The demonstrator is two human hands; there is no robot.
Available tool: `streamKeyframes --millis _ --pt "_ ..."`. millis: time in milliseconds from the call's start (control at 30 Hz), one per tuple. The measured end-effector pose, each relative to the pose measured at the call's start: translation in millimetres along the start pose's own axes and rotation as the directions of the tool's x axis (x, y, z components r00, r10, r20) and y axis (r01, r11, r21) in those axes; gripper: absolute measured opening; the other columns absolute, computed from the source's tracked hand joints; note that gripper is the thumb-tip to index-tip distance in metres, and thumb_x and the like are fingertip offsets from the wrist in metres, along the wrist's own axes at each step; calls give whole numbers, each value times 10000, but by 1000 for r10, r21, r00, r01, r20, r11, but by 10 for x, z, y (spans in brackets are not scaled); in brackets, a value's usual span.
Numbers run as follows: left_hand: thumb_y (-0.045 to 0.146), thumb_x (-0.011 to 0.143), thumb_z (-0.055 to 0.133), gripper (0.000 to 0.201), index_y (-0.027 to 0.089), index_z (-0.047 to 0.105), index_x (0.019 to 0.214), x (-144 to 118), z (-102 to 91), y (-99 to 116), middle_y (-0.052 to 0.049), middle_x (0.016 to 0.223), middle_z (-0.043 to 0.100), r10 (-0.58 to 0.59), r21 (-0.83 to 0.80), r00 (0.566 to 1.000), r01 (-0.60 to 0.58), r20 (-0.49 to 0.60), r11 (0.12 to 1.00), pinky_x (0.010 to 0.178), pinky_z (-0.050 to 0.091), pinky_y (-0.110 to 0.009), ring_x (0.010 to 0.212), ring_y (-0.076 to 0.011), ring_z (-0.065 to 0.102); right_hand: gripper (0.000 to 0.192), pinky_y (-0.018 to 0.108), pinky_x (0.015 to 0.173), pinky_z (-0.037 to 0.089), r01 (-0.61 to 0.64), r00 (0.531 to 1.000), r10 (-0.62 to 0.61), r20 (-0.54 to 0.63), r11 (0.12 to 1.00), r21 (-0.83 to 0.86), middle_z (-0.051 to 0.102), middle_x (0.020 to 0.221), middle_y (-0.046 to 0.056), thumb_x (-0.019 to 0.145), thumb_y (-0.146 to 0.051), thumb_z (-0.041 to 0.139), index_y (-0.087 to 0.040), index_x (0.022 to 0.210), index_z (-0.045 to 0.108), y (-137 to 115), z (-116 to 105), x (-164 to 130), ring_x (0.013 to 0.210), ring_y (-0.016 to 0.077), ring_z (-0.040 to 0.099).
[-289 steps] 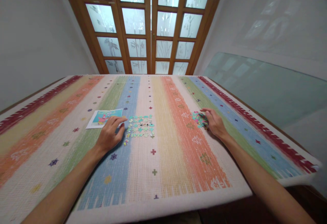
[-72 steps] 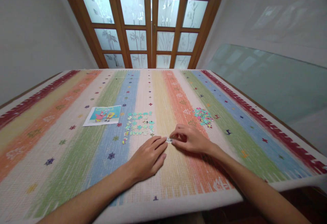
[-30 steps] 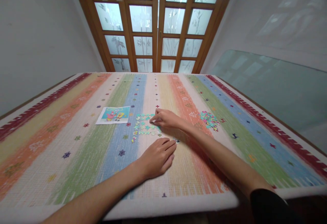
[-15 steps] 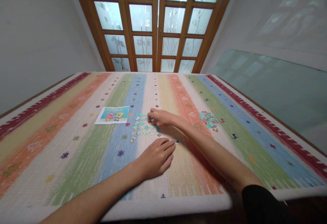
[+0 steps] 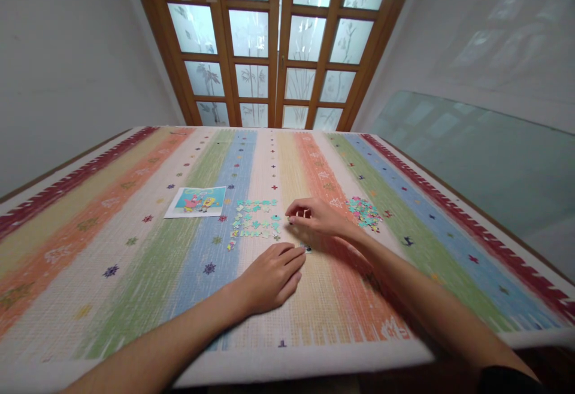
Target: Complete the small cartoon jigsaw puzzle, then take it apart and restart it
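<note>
Small jigsaw puzzle pieces (image 5: 256, 224), mostly pale teal, lie in a loose block of rows near the middle of the table. Just right of them hovers my right hand (image 5: 314, 217), its fingers curved and a gap showing between thumb and index finger. I see nothing held there. My left hand (image 5: 272, 277) rests flat on the cloth, nearer to me than the rows. Close by its fingertips is a small dark-and-light piece (image 5: 308, 249), partly covered. A heaped pile of mixed puzzle pieces (image 5: 365, 213) sits beyond my right wrist.
A reference picture (image 5: 200, 201) of two cartoon characters lies left of the rows. Beneath everything spreads a striped tablecloth (image 5: 148, 280). Wooden doors with frosted panes (image 5: 251, 79) stand behind the table, and a glass panel (image 5: 485, 154) leans along the right wall.
My right hand has moved right, off the puzzle rows, and its pinched fingers have loosened. More of the upper rows shows. My left hand stays nearly where it was.
</note>
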State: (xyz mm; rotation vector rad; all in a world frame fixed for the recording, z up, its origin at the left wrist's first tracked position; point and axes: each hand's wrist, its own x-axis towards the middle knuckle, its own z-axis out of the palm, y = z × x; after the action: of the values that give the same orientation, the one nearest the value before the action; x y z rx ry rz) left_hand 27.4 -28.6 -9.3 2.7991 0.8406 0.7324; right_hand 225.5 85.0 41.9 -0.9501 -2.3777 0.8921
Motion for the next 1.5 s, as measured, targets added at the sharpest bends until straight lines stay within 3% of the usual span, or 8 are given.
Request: streamKeyframes --millis 167,367,600,767,1200,1500 --pt "220 1029 441 351 120 558 1344 -4 -3 0 -137 1326 659 15 13 1000 -15 -7 1000 1060 496 -478 1219 -274 573 131 281 663 483 -98 991 110 -78 986 138 725 818 50 876 -296 700 -168 896 713 161 -20 -472 712 148 625" --pt "217 1027 437 359 141 561 1355 -1 -22 -3 -132 1331 662 17 7 1000 -16 -10 1000 1042 503 -495 1214 -273 582 317 263 529 433 -242 968 251 16 911 335 629 644 -2 874 -467 720 -158 945 704 190 70 -844 538 120 553" --pt "208 1023 440 350 153 572 1343 7 -49 3 -121 1302 675 15 2 1000 -15 -13 1000 1039 505 -493 1209 -276 586 236 283 609 430 -109 991 116 -70 990 94 688 725 33 915 -392 690 -172 931 772 163 164 -890 630 136 561" --pt "205 1021 454 341 126 581 1328 4 -54 -6 -129 1323 667 23 2 1000 -23 -5 1000 1042 509 -487 1201 -280 584 185 293 657 426 -29 992 18 -126 996 -90 657 783 40 948 -295 636 -180 932 780 175 187 -873 699 151 572" --pt "205 1024 449 329 105 593 1303 18 -46 -2 -139 1302 673 36 16 999 -36 -10 999 1039 510 -481 1196 -284 583 173 295 676 431 -2 993 -26 -118 974 -226 641 819 54 957 -226 619 -169 955 782 108 208 -870 723 163 588" --pt "209 1027 438 341 118 588 1319 12 -58 4 -135 1311 671 27 15 1000 -27 -4 1000 1049 506 -484 1201 -276 581 157 291 659 427 19 988 -52 -144 974 -225 630 795 44 933 -252 651 -171 939 785 87 217 -879 707 162 580"
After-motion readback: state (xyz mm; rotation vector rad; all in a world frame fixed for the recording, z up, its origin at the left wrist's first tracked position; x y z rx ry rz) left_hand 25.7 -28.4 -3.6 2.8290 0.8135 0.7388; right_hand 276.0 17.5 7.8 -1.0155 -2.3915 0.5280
